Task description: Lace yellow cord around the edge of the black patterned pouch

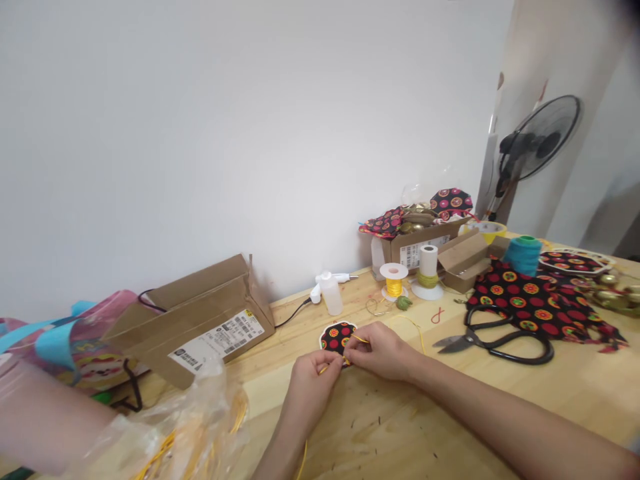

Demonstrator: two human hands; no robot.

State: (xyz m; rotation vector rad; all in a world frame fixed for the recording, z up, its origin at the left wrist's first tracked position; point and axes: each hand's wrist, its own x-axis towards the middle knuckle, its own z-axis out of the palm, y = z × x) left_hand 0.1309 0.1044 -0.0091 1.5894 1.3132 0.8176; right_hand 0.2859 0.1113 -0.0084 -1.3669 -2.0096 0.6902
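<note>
My left hand (pixel 314 375) and my right hand (pixel 376 351) meet over the wooden table, fingertips pinched close together. Both grip a thin yellow cord (pixel 361 339); one length of it hangs down beside my left wrist and another trails off behind my right hand. Just behind my fingers lies a black fabric piece (pixel 337 337) with red and yellow round motifs and a white edge. My fingers cover its lower part, so I cannot tell whether the cord is joined to it. To the right of my right hand rest black-handled scissors (pixel 480 341).
Behind the hands stand a yellow thread spool (pixel 394 285), a green cord spool (pixel 428 277) and a white bottle (pixel 331 295). Patterned cloth (pixel 530 300) and a blue thread cone (pixel 523 255) are at right. A cardboard box (pixel 210 320) and plastic bag (pixel 200 420) occupy the left.
</note>
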